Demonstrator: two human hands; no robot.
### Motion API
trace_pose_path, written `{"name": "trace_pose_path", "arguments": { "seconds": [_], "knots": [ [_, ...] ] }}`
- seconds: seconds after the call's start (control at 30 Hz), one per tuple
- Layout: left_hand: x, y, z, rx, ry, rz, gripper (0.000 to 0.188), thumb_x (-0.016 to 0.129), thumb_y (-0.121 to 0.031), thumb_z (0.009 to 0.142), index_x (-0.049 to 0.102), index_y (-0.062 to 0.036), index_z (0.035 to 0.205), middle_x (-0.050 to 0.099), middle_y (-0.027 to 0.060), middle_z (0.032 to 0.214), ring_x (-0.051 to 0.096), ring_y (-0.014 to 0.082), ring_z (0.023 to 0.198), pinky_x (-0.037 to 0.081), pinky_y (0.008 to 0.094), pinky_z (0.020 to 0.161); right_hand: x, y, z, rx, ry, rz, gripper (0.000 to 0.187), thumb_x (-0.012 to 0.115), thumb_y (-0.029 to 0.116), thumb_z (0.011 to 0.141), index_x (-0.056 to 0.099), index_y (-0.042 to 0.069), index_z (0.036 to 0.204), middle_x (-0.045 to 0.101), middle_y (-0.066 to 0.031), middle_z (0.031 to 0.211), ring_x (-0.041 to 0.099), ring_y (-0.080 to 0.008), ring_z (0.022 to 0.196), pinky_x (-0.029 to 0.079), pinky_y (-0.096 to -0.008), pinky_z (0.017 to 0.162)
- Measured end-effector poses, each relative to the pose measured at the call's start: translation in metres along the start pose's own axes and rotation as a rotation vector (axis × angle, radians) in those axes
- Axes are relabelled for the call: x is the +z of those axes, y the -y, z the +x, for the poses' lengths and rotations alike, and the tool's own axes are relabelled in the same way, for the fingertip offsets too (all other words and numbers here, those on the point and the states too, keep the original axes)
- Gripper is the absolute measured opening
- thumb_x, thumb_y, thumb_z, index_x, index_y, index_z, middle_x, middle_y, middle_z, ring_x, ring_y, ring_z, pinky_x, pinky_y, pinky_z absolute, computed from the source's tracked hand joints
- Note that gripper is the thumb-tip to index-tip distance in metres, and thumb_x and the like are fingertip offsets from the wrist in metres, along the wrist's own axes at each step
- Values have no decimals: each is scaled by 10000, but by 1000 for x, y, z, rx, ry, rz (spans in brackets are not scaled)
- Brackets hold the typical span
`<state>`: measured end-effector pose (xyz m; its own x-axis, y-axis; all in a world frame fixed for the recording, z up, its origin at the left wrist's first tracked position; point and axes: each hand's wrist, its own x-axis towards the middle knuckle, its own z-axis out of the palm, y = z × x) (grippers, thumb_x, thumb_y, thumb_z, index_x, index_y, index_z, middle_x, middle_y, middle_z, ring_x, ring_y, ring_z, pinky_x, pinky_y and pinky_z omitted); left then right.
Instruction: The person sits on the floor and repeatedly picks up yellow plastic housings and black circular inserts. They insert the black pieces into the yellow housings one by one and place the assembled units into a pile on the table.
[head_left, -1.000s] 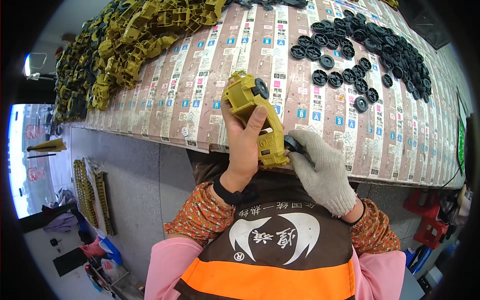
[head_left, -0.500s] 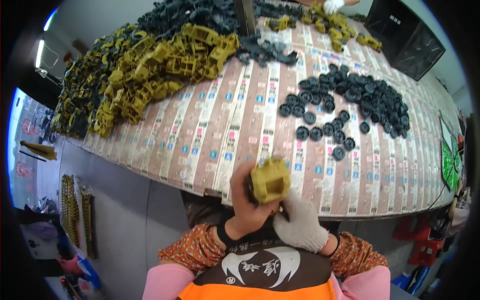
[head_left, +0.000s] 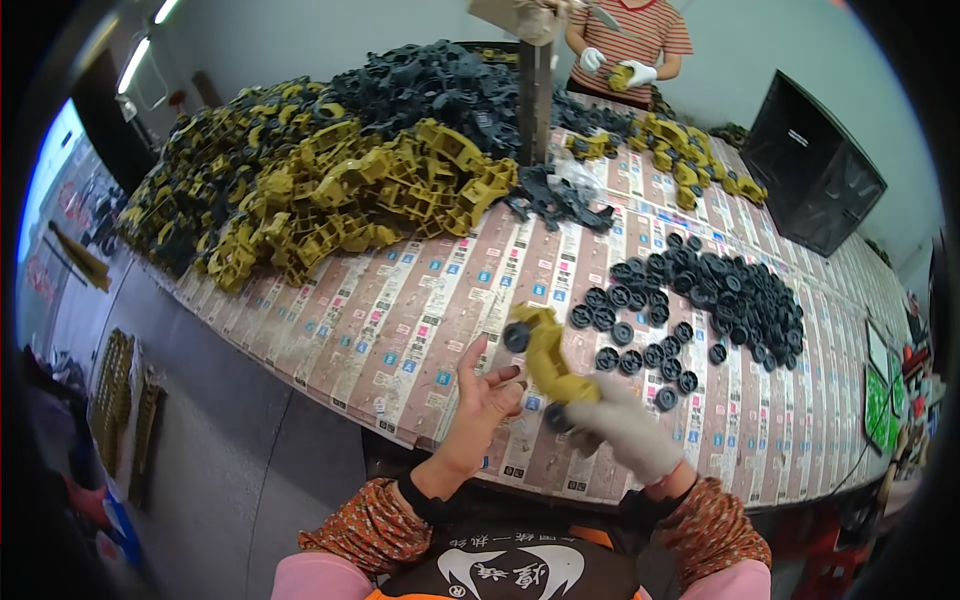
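At frame centre, found yellow toy-car body (head_left: 546,352) pinched at its lower end by fingers of gloved right hand (head_left: 632,432). Observed bare left hand (head_left: 476,412) just beside, fingers spread, gripping nothing. Noted as apparently fitted: two black wheels (head_left: 516,337) along left-facing side. Judged outstanding: loose wheels (head_left: 720,290), right of frame; yellow bodies (head_left: 345,195) heaped on bench (head_left: 400,315), upper left. Cannot verify far side, turned away, nor exact right fingertip placement, blurred.

A post (head_left: 536,105) stands at the far middle, a person (head_left: 640,40) in stripes to its right. Far right is a black box (head_left: 815,165), nearer a green panel (head_left: 881,405); far left glows a lamp (head_left: 133,66).
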<state>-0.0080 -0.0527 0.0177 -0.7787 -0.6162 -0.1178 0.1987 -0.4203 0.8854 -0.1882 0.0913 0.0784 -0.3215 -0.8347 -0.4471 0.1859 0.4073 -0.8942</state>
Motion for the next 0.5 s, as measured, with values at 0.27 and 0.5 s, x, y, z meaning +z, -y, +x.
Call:
{"name": "trace_pose_path", "arguments": {
  "seconds": [0.27,0.5],
  "knots": [
    [-87,-32,13,-41,-321,191,415,638,-236,1068,522,-152,1457,615,0,1188,596,119,1100,483,295,857,-131,60,116,-152,-258,197,386,658,412,969,709,56,1110,657,-55,856,632,-168,603,539,-297,552],
    [-151,-83,81,353,-374,817,498,711,-166,977,523,-125,1436,624,80,1155,616,216,1056,517,367,915,-152,118,177,-438,-566,-60,832,711,354,944,372,-83,1564,586,-155,1323,617,-195,1055,559,-331,780]
  ]
}}
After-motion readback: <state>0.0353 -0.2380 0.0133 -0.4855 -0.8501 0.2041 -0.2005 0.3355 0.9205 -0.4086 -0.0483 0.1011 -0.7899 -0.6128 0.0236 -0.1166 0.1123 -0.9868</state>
